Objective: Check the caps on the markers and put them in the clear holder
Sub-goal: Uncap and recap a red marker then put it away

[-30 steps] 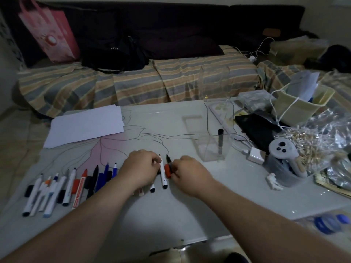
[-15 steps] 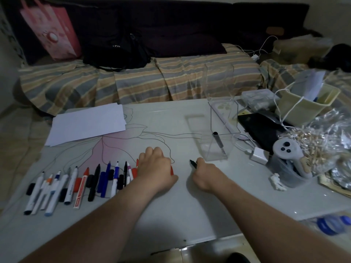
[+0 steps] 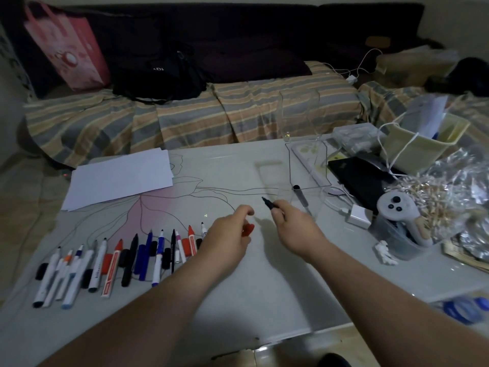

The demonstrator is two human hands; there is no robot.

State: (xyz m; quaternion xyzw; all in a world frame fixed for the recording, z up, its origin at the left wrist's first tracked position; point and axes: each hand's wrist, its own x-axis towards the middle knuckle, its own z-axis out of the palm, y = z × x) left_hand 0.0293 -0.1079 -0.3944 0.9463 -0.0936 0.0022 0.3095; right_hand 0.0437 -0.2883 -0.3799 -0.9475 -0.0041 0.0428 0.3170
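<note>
Item: marker (image 3: 270,204), dark tip bare, pinched in the fingers of my right hand (image 3: 292,227), which is closed around its barrel and raised just above the desk (image 3: 264,287); tip points up and to the left

Item: red cap (image 3: 248,230), held in my left hand (image 3: 229,235); thumb and forefinger curled loosely, the cap showing under the fingers, near the marker tip but apart from it

Item: clear holder (image 3: 308,181), upright on the desk just beyond my right hand; one dark marker (image 3: 300,197) already leaning inside

Item: row of markers (image 3: 119,260), lying side by side on the desk left of my left hand, some with loose caps beside them; not yet handled, as far as I can judge

Step in hand, by my judgement: capping the held marker before it goes in the holder

Handling notes: I would bring the cap's open end square to the tip, slide it straight along the barrel and press until it seats firmly; a skewed push risks ink on my fingers. I would then lower the marker through the holder's open top, clear of the thin wall so it does not tip
</note>
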